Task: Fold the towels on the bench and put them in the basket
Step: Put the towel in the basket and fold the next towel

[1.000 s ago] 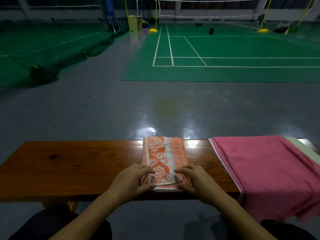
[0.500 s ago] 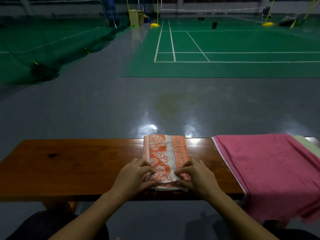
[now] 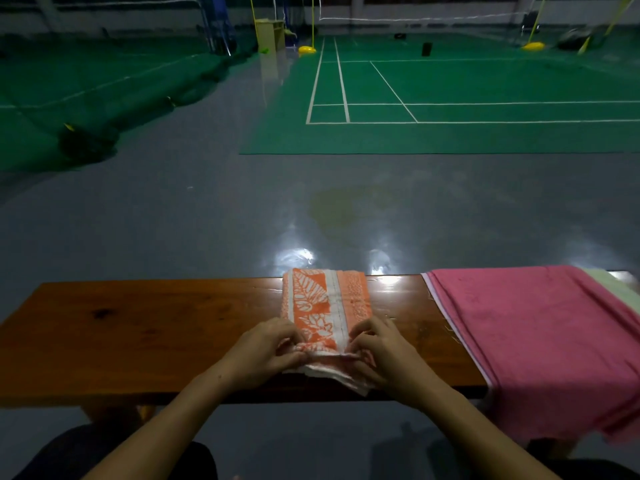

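Since a second ago we are lifting the near edge of the orange towel [image 3: 327, 311] mid-bench [image 3: 138, 327], left hand [image 3: 265, 353] and right hand [image 3: 382, 355] pinching its corners (soft, light, floppy cloth), ready for folding away.

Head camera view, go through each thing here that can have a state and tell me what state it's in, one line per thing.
orange towel: folded into a narrow strip, flat on the bench, near end lifted
left hand: pinching the towel's near left corner
right hand: pinching the near right corner
pink towel: unfolded, draped over the bench's right end
pale green towel: mostly hidden under the pink one
bench: upright
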{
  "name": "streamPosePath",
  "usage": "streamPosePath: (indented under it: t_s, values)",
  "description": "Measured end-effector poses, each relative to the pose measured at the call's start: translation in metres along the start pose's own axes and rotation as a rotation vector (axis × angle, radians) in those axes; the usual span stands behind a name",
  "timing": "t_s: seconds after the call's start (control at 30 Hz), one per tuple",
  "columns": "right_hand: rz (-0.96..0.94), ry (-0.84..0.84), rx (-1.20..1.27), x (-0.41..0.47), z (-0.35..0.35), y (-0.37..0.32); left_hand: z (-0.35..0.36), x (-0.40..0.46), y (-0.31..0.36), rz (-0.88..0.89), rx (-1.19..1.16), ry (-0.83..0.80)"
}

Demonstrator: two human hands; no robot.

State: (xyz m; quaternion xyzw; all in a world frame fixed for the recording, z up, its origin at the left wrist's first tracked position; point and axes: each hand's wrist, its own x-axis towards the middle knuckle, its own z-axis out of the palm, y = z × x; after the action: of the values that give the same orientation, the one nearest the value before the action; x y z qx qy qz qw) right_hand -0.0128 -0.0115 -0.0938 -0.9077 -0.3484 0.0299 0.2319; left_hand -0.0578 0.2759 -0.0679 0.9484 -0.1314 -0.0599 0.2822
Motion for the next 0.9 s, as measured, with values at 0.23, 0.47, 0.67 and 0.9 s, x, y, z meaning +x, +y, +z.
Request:
streamPosePath:
  t_s: [0.23, 0.47, 0.67, 0.9]
  values:
    - [-0.031, 0.015, -0.131, 0.001, 0.003, -0.001, 0.009, -0.005, 0.002, 0.087, 0.246, 0.055]
    - [-0.033, -0.121, 0.038, 0.001, -0.022, -0.016, -0.018, -0.012, 0.004, 0.013, -0.201, -0.052]
    - [-0.003, -0.231, 0.327, -0.009, -0.04, -0.021, -0.036, -0.02, 0.014, 0.056, -0.472, -0.148]
    - [0.112, -0.278, 0.657, -0.01, -0.054, -0.035, -0.044, -0.022, 0.024, -0.015, -0.668, -0.222]
